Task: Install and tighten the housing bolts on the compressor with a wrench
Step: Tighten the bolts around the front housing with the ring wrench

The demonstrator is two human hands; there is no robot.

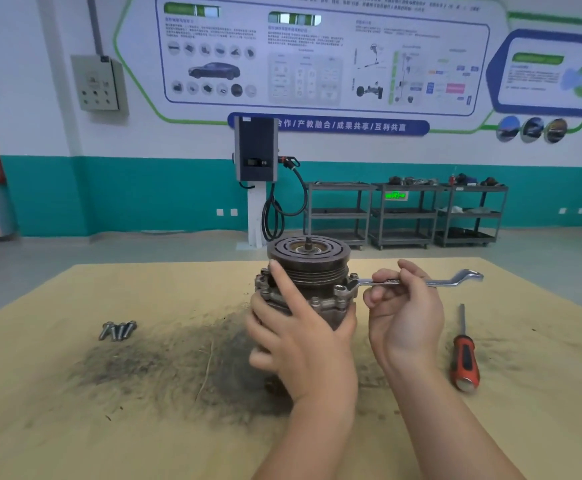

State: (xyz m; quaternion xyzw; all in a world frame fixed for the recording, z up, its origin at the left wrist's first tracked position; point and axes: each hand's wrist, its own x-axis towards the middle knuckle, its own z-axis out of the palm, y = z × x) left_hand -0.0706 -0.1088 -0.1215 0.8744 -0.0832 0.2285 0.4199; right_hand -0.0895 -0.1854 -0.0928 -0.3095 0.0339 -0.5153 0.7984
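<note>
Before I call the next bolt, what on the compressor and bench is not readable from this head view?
- Compressor lower body: hidden behind the left hand in the head view.
- Wrench ring end: whether it is seated on a bolt head is too small to tell; the right hand covers the mid-shaft.
- Far-side flange bolts: hidden by the pulley.
- Loose bolts: bunched, exact count unclear.
</note>
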